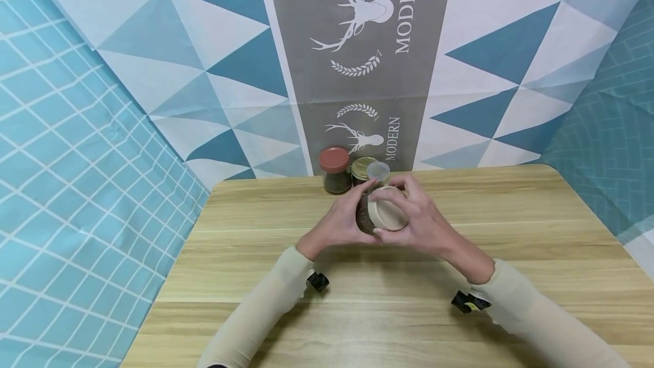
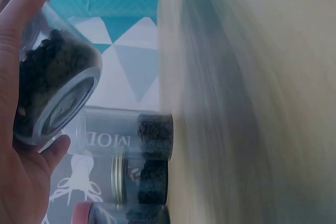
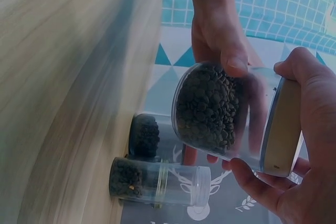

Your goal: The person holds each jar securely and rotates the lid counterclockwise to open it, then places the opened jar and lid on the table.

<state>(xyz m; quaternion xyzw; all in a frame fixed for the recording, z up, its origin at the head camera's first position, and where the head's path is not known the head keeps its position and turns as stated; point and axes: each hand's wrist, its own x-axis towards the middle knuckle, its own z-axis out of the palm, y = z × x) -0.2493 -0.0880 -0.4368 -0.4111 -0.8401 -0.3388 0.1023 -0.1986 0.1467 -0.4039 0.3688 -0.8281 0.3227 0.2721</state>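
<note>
A clear jar (image 3: 207, 111), partly filled with dark beans or seeds, is held tilted above the table by both hands. My left hand (image 1: 342, 220) grips the glass body, its thumb on the near side in the right wrist view. Around the cream lid (image 1: 390, 214) curl the fingers and thumb of my right hand (image 1: 421, 217). The lid sits on the jar's mouth. In the left wrist view the jar's round base (image 2: 68, 98) shows off the tabletop. Whether the lid is turning cannot be seen.
Behind the hands, against the patterned backdrop, stand a red-lidded jar (image 1: 335, 172), a gold-lidded jar (image 1: 360, 169) and a slim clear-lidded jar (image 1: 378, 171), all with dark contents. The wooden table (image 1: 245, 277) spreads to both sides, its back edge meeting the cloth.
</note>
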